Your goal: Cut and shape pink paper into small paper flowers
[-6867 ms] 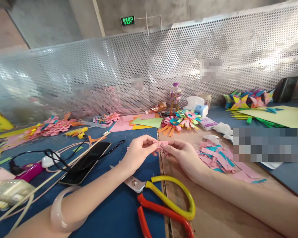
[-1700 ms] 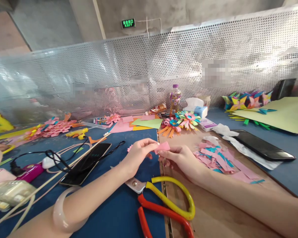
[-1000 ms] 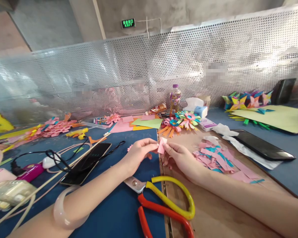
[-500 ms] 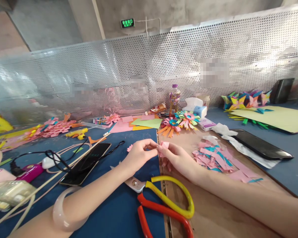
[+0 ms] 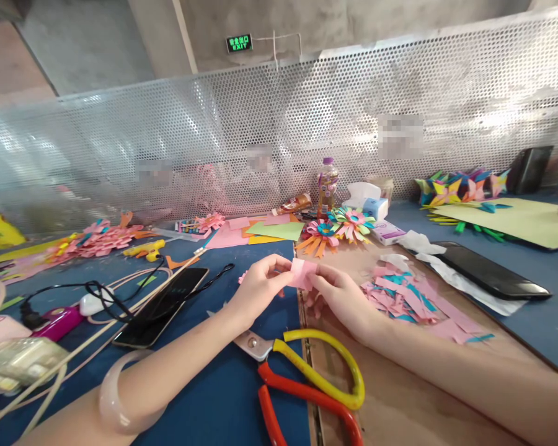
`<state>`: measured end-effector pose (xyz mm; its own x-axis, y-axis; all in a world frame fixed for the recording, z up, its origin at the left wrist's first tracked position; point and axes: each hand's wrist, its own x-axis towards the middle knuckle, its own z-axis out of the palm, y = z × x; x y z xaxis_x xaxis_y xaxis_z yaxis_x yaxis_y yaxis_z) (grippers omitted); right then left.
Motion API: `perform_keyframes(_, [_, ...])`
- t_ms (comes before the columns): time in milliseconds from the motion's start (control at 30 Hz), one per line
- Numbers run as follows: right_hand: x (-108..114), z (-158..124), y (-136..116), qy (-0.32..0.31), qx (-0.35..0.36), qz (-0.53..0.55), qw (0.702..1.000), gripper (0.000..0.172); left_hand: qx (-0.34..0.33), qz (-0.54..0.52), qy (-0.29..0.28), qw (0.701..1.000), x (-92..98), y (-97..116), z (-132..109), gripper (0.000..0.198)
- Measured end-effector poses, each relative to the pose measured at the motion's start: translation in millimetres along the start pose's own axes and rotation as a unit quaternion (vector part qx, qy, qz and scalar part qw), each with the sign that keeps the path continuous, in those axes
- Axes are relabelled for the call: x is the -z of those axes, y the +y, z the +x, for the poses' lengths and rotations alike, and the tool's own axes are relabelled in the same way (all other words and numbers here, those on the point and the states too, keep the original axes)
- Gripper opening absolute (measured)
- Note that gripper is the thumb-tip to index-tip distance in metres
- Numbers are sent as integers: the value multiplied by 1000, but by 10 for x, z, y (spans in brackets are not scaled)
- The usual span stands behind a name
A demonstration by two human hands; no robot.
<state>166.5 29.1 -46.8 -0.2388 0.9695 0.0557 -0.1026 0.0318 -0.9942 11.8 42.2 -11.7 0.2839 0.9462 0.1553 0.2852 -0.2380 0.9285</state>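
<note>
A small piece of pink paper [image 5: 304, 274] is stretched between my two hands, above the seam of blue cloth and brown cardboard. My left hand [image 5: 265, 285] pinches its left edge between thumb and fingers. At the paper's right edge, my right hand [image 5: 335, 294] is closed on it the same way. Below the hands lie large scissors [image 5: 260, 347] with one yellow and one red handle, their blades partly hidden by my left forearm. Pink and blue paper scraps [image 5: 402, 291] lie piled on the cardboard, right of my right hand.
Left of my arm are a phone [image 5: 167, 306], tangled cables and a magenta plug [image 5: 56, 323]. Behind the hands stand paper flowers [image 5: 351, 224], a drink bottle [image 5: 327, 189] and a tissue pack [image 5: 374, 207]. A black phone [image 5: 488, 269] lies at right, before a perforated metal screen [image 5: 307, 124].
My hands have drawn slightly apart, and the pink paper, mostly covered by fingers before, now shows flat between them. The scissors and scraps have stayed put.
</note>
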Motion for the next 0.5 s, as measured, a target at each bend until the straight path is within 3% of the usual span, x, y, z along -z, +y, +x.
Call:
perform_keyframes(333, [2,1,8,-19,14,-11,1000,19,14,-21,-34,999,-13,45,-8,15])
perform_keyframes(500, [0,-7,18,14,15,19,1000,17,35,-58,-20,998,-6,-2,19,15])
